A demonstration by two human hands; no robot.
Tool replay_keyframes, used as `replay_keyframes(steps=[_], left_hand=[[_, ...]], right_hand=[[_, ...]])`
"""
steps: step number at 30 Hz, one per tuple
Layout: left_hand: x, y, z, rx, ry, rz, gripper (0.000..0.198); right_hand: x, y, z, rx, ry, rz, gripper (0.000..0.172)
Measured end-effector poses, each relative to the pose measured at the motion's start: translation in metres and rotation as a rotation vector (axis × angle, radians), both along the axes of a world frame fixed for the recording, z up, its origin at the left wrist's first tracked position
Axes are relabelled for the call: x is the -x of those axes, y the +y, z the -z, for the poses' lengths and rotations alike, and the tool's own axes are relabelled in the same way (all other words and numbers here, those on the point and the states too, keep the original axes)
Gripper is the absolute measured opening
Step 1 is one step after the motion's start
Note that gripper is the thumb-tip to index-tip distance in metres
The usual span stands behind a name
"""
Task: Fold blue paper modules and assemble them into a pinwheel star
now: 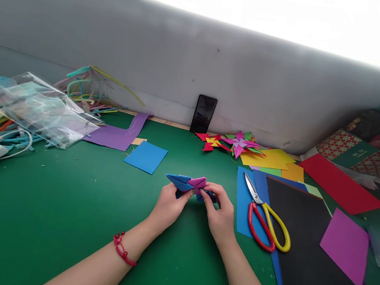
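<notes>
The folded paper piece (184, 183) is blue with a pink-purple section near its middle, its creased flaps overlapping and its left end drawn to a point (a darker blue part shows lower down, mostly hidden by fingers). It is in front of the person, over the green bench (71, 206), spanning the space between both hands. The left hand (169, 205) has a narrow grip on its underside, leaving the pointed end jutting out; the right hand (220, 213) pinches the right portion, thumb and fingers close together beside the pink-purple section.
</notes>
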State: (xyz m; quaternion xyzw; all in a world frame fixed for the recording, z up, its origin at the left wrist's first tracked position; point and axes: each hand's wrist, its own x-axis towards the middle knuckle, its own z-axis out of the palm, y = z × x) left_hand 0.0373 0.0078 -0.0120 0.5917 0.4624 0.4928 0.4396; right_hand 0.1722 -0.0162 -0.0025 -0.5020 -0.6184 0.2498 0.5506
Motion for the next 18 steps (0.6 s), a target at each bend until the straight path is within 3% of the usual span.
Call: replay_keyframes(steps=[18], left_hand=[[0.0009, -0.0003, -0.0027, -0.022, 0.048, -0.026, 0.022]], right_hand=[[-0.0026, 0.0021, -0.0004, -0.041, -0.034, -0.061, 0.012]])
